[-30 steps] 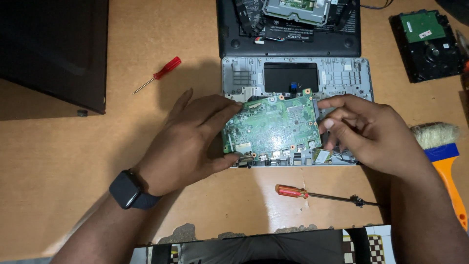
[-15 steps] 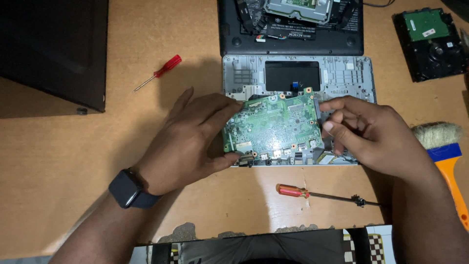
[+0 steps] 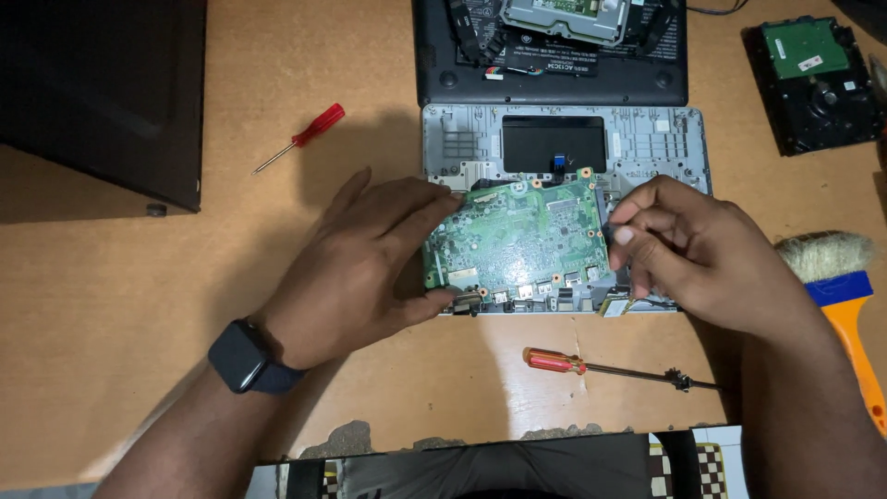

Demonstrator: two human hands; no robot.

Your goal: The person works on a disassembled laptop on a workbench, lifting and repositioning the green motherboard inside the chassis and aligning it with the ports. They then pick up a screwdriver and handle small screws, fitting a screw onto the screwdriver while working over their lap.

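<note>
Nearest the camera, a red-handled screwdriver (image 3: 554,360) lies on the table (image 3: 139,305). Beyond it, the green circuit board (image 3: 517,242) is pinched at opposite edges by the left hand (image 3: 356,268) and right hand (image 3: 698,254) over the grey laptop shell (image 3: 651,139) — it could be flexed or snagged if lifted unevenly. Farther right, a green-labelled hard drive (image 3: 813,83) is seen.

The left hand (image 3: 356,268) grips the left edge of a green rectangular circuit board (image 3: 517,242), thumb under its lower corner; the right hand (image 3: 698,254) pinches at the board's right edge; the board lies over a grey plastic laptop palmrest shell (image 3: 647,139); at 6 o'clock from it rests an orange-handled long-shaft screwdriver (image 3: 554,361); at 10 o'clock, well apart, a small red-handled screwdriver (image 3: 314,127); at 3 o'clock, an orange-handled brush with pale bristles (image 3: 836,277).
</note>
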